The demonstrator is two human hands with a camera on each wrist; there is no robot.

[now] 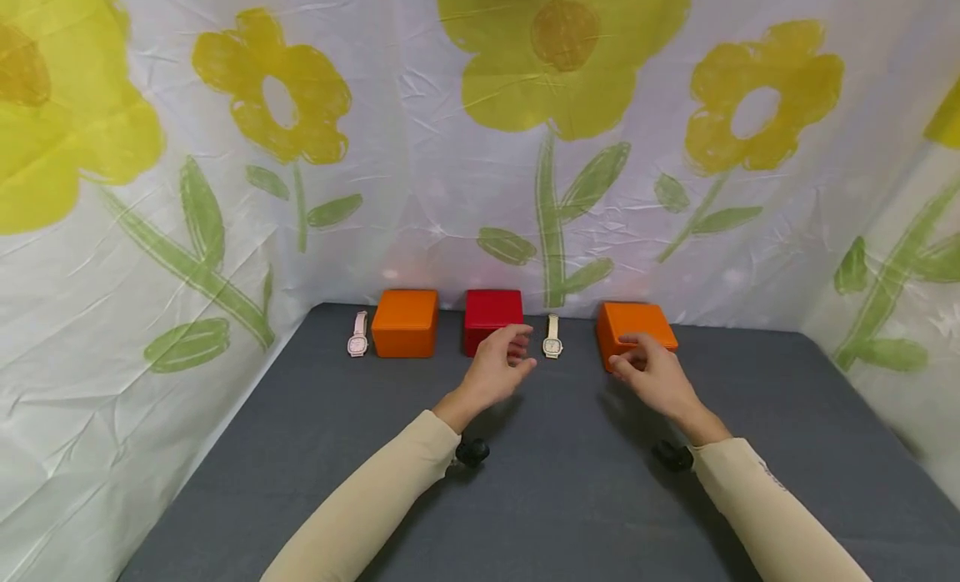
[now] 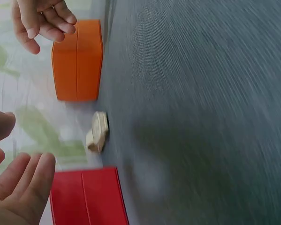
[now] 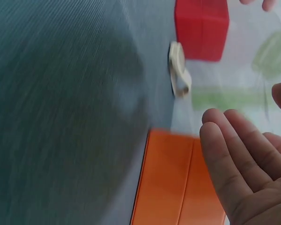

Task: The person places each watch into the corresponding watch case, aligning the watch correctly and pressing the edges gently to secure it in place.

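Nearest the camera, two cream sleeves are cut off by the lower edge of the head view, and a small dark object under each wrist is too small to be made out. Both wrist views are smeared by motion blur, so fine detail on the grey table (image 1: 570, 499) is lost.

The left hand (image 1: 497, 369) is held above the table with its fingers loosely curled and apart, and nothing is gripped by it. In the left wrist view only its fingertips and thumb are seen at the frame's edge. Just behind it lies the red box (image 1: 492, 317), whose front is partly covered by the fingers; whether it is touched cannot be told.

The right hand (image 1: 652, 372) is likewise held relaxed with its fingers apart and nothing held. Its fingertips are seen at the front of the orange box (image 1: 633, 328), which is partly hidden by them; contact cannot be confirmed. In the right wrist view this box is cut off at the bottom edge.

Between the two hands, near the backdrop, a cream watch (image 1: 552, 338) is laid flat between the red and orange boxes, apart from both hands.

Further left, a second orange box (image 1: 405, 322) and a pink watch (image 1: 358, 335) are set just beside each other. Behind everything, a flowered sheet (image 1: 420, 165) is hung.
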